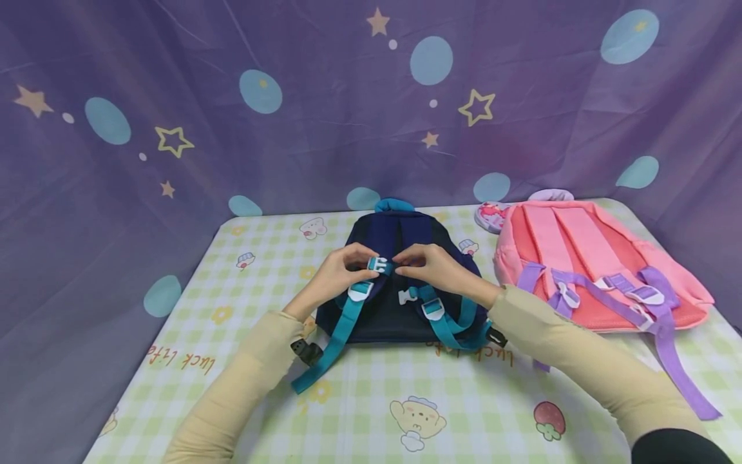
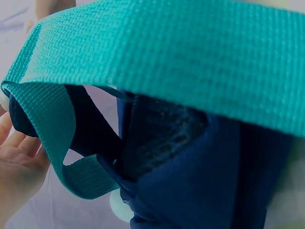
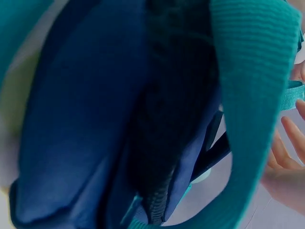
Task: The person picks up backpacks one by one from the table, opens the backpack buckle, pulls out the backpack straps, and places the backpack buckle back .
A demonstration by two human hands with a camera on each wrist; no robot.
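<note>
A navy backpack (image 1: 400,238) lies back-side up in the middle of the table, its teal shoulder straps (image 1: 342,328) trailing toward me. My left hand (image 1: 362,265) pinches a white and teal chest-strap buckle (image 1: 379,263) over the pack. My right hand (image 1: 406,265) pinches the other strap end right beside it. The two hands nearly touch. Close up in the left wrist view are a teal strap (image 2: 181,57), the navy fabric (image 2: 200,181) and my fingers (image 2: 18,141). The right wrist view shows a teal strap (image 3: 248,95), navy fabric (image 3: 81,109) and fingers (image 3: 290,136).
A pink backpack (image 1: 585,258) with purple straps (image 1: 672,348) lies to the right, one strap reaching the table's front right. A small pink pouch (image 1: 491,216) sits behind it. A green checked cloth (image 1: 406,399) covers the table; a purple star curtain (image 1: 174,96) surrounds it.
</note>
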